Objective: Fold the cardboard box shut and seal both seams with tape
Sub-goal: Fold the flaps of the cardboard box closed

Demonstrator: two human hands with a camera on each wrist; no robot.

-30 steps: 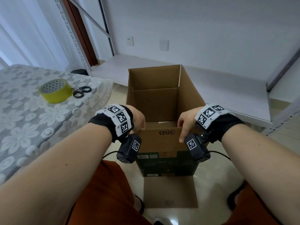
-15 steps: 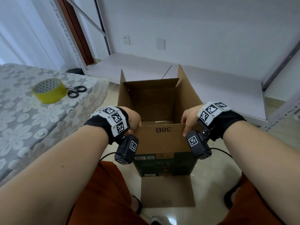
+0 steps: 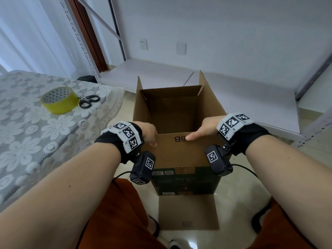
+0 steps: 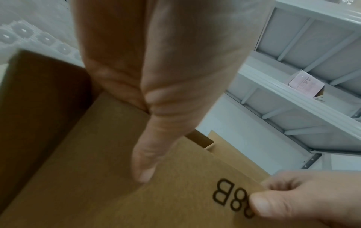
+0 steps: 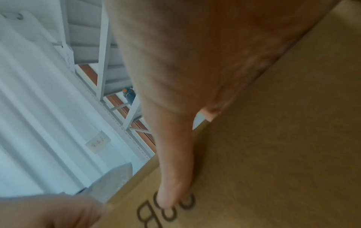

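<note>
While the open brown cardboard box [image 3: 177, 112] stands on the pale floor [image 3: 239, 193], left hand [image 3: 147, 132] and right hand [image 3: 206, 128] each close their grip, thumb over fingers, on its near flap [image 3: 181, 151].

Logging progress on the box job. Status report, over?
Left hand and right hand both pinch the near flap. Cardboard box open, untaped. Tape roll, scissors on table. Nothing obstructing.
</note>
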